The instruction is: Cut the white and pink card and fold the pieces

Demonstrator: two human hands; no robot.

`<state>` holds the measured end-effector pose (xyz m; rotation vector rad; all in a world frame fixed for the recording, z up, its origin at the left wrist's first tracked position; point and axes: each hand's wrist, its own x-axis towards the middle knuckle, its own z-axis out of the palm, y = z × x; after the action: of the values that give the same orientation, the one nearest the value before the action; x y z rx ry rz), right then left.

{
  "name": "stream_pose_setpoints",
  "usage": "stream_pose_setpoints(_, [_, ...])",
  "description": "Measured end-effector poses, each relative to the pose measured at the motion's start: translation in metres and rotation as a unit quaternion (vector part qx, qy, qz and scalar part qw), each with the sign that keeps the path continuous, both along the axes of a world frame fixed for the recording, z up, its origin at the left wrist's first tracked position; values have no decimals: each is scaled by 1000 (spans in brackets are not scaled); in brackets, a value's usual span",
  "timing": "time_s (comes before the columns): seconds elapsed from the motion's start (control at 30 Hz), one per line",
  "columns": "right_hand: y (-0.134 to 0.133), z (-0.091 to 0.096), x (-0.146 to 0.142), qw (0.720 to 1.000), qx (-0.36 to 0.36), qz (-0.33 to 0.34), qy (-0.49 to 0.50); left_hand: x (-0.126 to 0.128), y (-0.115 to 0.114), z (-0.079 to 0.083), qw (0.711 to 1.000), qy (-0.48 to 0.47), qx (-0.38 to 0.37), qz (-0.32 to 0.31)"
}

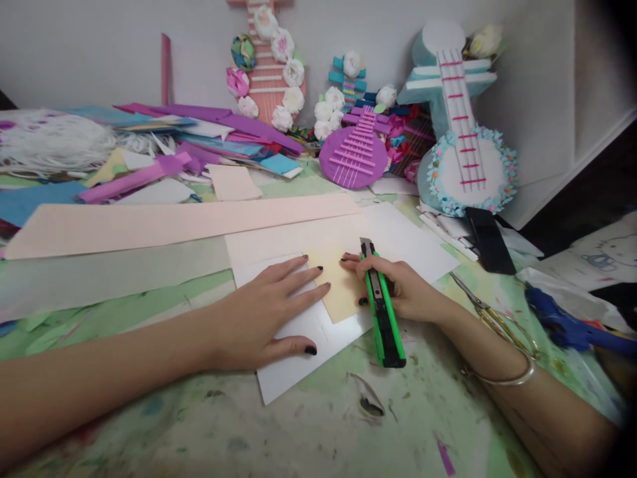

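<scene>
My left hand (279, 309) lies flat with its fingers stretched out on a white sheet (298, 358), the fingertips close to the edge of a pale yellow piece of paper (336, 292). In my right hand (405, 285) is a green and black utility knife (381, 305), gripped between thumb and fingers with its blade end pointing away from me. The right fingertips rest at the right side of the yellow paper. Under and behind these papers lies a larger white sheet (403, 239). A long pale pink strip (149, 226) stretches to the left.
Gold-handled scissors (492, 318), a blue glue gun (562, 318) and a black phone (490, 240) lie at right. Paper scraps (209, 133) are piled back left. Decorated instrument models, one purple (353, 156) and one light blue (468, 146), stand along the wall.
</scene>
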<state>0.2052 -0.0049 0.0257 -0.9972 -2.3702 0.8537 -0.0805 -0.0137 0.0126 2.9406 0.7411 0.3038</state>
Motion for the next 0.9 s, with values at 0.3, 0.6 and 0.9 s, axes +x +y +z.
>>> stream_pose_setpoints(0.3, [1, -1, 0, 1000, -14, -5, 0, 2, -7, -1, 1000, -7, 22, -8])
stream_pose_setpoints(0.6, [-1, 1, -2, 1000, -12, -11, -7, 3, -6, 2, 1000, 9, 7, -11])
stream_pose_setpoints(0.9, [1, 0, 0, 994, -74, -31, 72, 10, 6, 16, 999, 48, -11, 3])
